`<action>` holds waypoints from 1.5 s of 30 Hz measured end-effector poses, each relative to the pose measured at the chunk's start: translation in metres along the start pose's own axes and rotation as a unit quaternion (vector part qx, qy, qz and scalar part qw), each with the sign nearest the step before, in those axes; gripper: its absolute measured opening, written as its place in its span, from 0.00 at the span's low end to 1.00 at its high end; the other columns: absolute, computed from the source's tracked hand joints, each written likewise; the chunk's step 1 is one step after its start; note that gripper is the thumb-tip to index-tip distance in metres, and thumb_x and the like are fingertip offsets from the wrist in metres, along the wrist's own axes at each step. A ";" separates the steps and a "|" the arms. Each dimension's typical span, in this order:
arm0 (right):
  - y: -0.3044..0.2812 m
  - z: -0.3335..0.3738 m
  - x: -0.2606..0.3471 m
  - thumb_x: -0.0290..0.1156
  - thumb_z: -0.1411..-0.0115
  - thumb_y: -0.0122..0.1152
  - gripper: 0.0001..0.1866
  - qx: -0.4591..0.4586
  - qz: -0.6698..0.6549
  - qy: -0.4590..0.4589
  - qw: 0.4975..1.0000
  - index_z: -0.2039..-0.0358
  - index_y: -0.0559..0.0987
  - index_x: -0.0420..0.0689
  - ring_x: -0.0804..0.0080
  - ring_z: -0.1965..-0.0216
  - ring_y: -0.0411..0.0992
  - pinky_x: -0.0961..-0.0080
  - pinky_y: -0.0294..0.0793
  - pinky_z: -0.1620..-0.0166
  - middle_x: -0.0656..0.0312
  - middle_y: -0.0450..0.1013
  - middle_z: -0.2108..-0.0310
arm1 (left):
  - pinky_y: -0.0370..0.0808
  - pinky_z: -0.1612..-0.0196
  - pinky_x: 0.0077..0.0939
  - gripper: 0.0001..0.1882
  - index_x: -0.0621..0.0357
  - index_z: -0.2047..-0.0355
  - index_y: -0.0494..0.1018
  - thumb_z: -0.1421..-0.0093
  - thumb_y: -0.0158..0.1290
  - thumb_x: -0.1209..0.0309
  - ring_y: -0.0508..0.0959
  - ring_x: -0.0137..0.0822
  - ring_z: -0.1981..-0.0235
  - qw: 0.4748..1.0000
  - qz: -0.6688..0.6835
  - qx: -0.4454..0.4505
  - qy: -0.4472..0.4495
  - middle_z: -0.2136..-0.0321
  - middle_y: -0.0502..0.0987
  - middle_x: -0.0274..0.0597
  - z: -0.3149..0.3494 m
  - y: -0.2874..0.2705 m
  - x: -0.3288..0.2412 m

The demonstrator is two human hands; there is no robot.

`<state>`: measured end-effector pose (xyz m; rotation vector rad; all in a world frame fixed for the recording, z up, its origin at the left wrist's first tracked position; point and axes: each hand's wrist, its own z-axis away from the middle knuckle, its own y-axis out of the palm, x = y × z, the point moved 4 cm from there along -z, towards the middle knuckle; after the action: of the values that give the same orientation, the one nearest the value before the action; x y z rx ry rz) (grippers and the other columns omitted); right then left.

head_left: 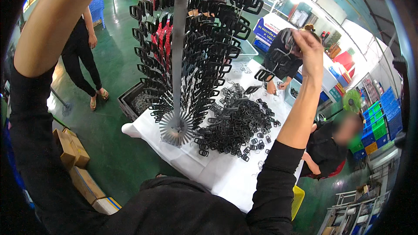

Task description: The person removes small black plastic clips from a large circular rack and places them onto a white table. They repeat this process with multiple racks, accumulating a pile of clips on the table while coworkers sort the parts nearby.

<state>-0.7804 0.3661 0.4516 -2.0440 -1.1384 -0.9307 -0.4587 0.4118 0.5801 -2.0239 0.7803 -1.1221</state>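
My right hand (310, 48) is raised at the right, its fingers closed on a bunch of small black rectangular frames (285, 56). One more black frame (264, 75) dangles below the bunch. A tall rack with a grey pole (177, 61) stands before me, its tiers hung with many similar black frames (237, 28). Around the foot of the pole is a finned grey disc (176, 129). My left arm (61, 21) reaches up past the top edge, so its hand is out of sight. Loose black frames (239, 126) lie heaped to the right of the pole.
A white-covered table (213, 169) carries the heap and the rack. Beside it are a dark crate (133, 100) and a yellow basket (297, 200). One person (80, 56) stands at the left; two others work along the right. Cardboard boxes (72, 148) sit on the floor.
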 end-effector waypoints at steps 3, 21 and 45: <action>-0.020 -0.001 -0.041 0.38 0.43 0.68 0.13 0.013 0.159 0.039 0.986 0.62 0.83 0.44 0.79 0.70 0.75 0.80 0.72 0.65 0.69 0.79 0.71 | 0.70 0.41 0.37 0.27 0.71 0.44 0.67 0.44 0.47 0.72 0.74 0.52 0.45 0.998 0.054 0.034 0.000 0.47 0.72 0.68 0.006 0.006 0.009; 0.120 -0.007 0.102 0.35 0.44 0.65 0.13 -0.013 0.081 -0.153 0.985 0.65 0.84 0.38 0.68 0.69 0.77 0.73 0.73 0.62 0.56 0.80 0.74 | 0.76 0.62 0.42 0.14 0.69 0.67 0.78 0.54 0.48 0.78 0.81 0.53 0.68 0.987 0.029 0.126 -0.095 0.72 0.79 0.63 -0.026 -0.004 -0.005; 0.046 0.005 0.050 0.42 0.42 0.66 0.17 -0.090 0.129 -0.210 0.965 0.63 0.84 0.39 0.75 0.73 0.71 0.77 0.69 0.66 0.60 0.78 0.72 | 0.74 0.56 0.40 0.19 0.69 0.59 0.75 0.45 0.50 0.65 0.79 0.49 0.62 0.983 0.071 0.139 -0.092 0.66 0.79 0.61 -0.017 -0.019 -0.014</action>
<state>-0.7194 0.3718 0.4809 -2.5473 -0.9849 -0.4978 -0.4772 0.4289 0.5949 -1.7779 0.6248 -0.8933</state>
